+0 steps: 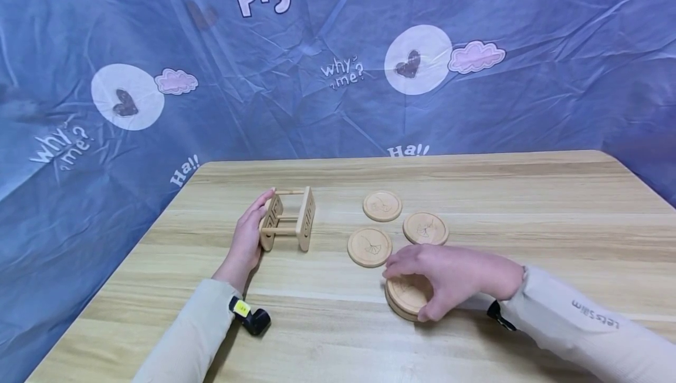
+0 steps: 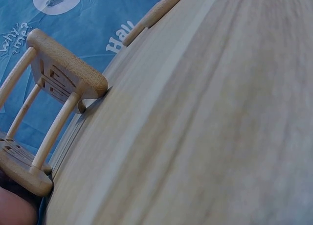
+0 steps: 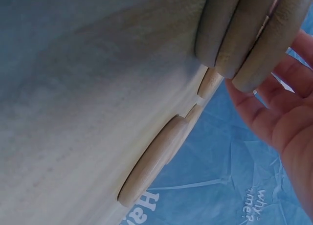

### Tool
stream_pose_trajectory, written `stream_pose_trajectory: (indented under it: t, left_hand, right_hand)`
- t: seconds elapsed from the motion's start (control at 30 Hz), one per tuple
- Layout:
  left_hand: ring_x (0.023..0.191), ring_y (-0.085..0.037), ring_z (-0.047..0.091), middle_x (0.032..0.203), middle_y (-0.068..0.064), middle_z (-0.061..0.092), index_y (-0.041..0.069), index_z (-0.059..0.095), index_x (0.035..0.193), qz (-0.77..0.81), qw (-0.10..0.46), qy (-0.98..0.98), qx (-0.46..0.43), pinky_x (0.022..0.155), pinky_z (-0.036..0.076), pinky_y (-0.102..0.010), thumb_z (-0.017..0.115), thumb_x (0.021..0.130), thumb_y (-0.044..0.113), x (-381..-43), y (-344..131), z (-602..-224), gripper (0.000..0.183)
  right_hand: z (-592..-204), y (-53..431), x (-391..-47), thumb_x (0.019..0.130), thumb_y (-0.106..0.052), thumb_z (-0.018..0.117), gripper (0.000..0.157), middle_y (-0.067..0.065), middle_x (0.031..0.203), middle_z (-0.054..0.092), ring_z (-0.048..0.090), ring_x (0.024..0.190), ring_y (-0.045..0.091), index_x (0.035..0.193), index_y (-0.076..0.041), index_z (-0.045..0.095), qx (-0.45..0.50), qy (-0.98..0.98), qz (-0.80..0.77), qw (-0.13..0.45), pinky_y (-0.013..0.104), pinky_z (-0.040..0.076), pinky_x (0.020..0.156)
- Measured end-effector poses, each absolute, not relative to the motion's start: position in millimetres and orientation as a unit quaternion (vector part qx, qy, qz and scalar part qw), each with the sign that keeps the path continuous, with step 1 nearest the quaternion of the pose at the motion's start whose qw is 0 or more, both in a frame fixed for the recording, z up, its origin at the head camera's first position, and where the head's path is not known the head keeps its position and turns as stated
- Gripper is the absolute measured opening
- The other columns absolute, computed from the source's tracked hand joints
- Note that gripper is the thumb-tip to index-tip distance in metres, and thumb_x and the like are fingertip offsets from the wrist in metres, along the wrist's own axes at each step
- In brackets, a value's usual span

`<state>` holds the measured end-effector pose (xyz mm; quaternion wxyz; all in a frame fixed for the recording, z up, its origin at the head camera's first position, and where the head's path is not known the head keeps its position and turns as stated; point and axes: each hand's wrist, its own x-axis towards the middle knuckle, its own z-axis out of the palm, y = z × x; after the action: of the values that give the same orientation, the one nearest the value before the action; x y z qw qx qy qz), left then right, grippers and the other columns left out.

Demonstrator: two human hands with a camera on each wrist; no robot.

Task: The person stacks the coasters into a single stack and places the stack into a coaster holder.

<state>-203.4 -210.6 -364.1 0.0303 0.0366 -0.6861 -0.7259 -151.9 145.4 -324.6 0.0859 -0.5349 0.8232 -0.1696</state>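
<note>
My left hand rests against the outer left side of a small wooden coaster rack, two slotted end panels joined by round bars. In the left wrist view the rack stands at the left. No fingers show on the inner face of its near panel. My right hand spans a stack of round wooden coasters, fingers at the far edge and thumb at the near edge, gripping the top one. Three stacked coasters show edge-on in the right wrist view, with fingers behind the top one.
Three loose coasters with engraved leaf or flower designs lie flat beyond the stack: one at the back, one to the right, one to the left. The wooden table ends at a blue printed cloth.
</note>
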Motion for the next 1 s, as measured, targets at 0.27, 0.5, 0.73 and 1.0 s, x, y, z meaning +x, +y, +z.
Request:
stream_pose_trajectory:
  t: [0.27, 0.5, 0.73, 1.0]
  left_hand:
    - [0.137, -0.01, 0.024, 0.15, 0.006, 0.031, 0.014, 0.04, 0.141, -0.722, 0.033, -0.69, 0.036, 0.112, 0.022, -0.028, 0.03, 0.099, 0.014, -203.7, -210.4, -363.7, 0.043]
    - [0.137, -0.01, 0.025, 0.15, 0.006, 0.031, 0.014, 0.04, 0.141, -0.722, 0.035, -0.69, 0.037, 0.112, 0.023, -0.028, 0.03, 0.099, 0.013, -203.9, -210.5, -364.7, 0.043]
    - [0.136, -0.011, 0.026, 0.15, 0.005, 0.031, 0.013, 0.039, 0.142, -0.727, 0.035, -0.685, 0.028, 0.112, 0.023, -0.028, 0.029, 0.099, 0.012, -204.6, -211.4, -365.8, 0.044]
    - [0.136, -0.011, 0.027, 0.15, 0.005, 0.031, 0.014, 0.039, 0.142, -0.726, 0.032, -0.686, 0.026, 0.112, 0.023, -0.029, 0.028, 0.1, 0.013, -204.3, -212.2, -366.7, 0.043]
  right_hand:
    - [-326.2, 145.2, -152.4, 0.062, -0.029, 0.079, 0.066, 0.009, 0.125, 0.057, 0.053, 0.114, 0.025, 0.121, -0.008, 0.059, -0.528, 0.827, -0.171, 0.088, 0.042, 0.046, 0.095]
    - [-326.6, 148.1, -154.7, 0.065, -0.035, 0.079, 0.066, 0.009, 0.127, 0.057, 0.052, 0.115, 0.027, 0.123, -0.01, 0.058, -0.529, 0.824, -0.178, 0.094, 0.045, 0.045, 0.095]
    - [-326.9, 148.9, -154.6, 0.065, -0.039, 0.079, 0.074, 0.008, 0.129, 0.055, 0.051, 0.118, 0.027, 0.127, -0.007, 0.055, -0.522, 0.828, -0.181, 0.098, 0.044, 0.042, 0.098]
    - [-324.8, 152.2, -157.8, 0.065, -0.052, 0.076, 0.085, 0.009, 0.133, 0.052, 0.047, 0.122, 0.03, 0.132, -0.006, 0.05, -0.497, 0.835, -0.217, 0.095, 0.049, 0.038, 0.101]
